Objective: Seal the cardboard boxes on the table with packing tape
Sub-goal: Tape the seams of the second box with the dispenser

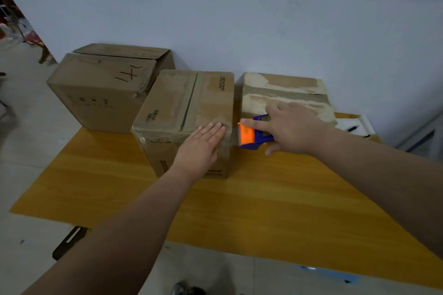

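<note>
Three cardboard boxes stand on the yellow wooden table (239, 211). The middle box (182, 103) has its flaps down, with a dark seam running along the top. My left hand (201, 146) lies flat with straight fingers on that box's near right corner. My right hand (290, 127) grips a blue and orange tape dispenser (251, 136) just off the box's right edge, and a strip of clear tape runs from it under my left fingers. The left box (100, 88) carries black handwriting and one flap is partly raised. The right box (282, 93) has a torn, peeled top.
A white wall rises directly behind the boxes. A white tray (354, 124) sits behind my right forearm at the table's far right. A blue object (328, 273) lies on the floor under the near edge. A doorway with clutter opens at far left.
</note>
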Available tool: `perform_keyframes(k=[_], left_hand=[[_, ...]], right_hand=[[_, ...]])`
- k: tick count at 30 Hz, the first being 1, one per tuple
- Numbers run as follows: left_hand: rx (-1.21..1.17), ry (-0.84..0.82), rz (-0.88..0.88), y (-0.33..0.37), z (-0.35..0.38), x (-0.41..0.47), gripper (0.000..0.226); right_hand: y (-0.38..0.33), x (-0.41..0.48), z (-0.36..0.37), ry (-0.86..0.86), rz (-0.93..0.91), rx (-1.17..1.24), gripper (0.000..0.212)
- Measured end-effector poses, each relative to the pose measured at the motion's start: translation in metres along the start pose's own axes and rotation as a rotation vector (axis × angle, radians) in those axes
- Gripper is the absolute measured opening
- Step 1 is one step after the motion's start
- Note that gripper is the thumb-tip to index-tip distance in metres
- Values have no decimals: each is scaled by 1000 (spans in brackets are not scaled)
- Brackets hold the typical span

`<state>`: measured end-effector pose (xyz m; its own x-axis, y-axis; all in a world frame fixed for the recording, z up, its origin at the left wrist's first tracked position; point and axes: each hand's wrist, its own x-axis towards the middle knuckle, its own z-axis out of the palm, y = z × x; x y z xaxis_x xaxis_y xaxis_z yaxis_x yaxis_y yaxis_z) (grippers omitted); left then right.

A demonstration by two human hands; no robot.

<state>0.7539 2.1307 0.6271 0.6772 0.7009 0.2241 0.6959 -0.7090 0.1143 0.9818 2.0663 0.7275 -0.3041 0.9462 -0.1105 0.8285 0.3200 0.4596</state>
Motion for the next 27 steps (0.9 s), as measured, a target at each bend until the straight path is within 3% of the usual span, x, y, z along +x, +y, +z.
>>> perform_keyframes(k=[8, 16, 27], left_hand=[[14, 62, -39, 5, 6, 0, 56], [148, 160, -116, 20, 10, 6, 50], [162, 291, -125, 18, 13, 18, 38]], right_hand=[[29, -48, 36, -65, 62, 26, 88], [5, -31, 51, -107, 81, 58, 83], [-26, 16, 37, -366, 123, 175, 68]])
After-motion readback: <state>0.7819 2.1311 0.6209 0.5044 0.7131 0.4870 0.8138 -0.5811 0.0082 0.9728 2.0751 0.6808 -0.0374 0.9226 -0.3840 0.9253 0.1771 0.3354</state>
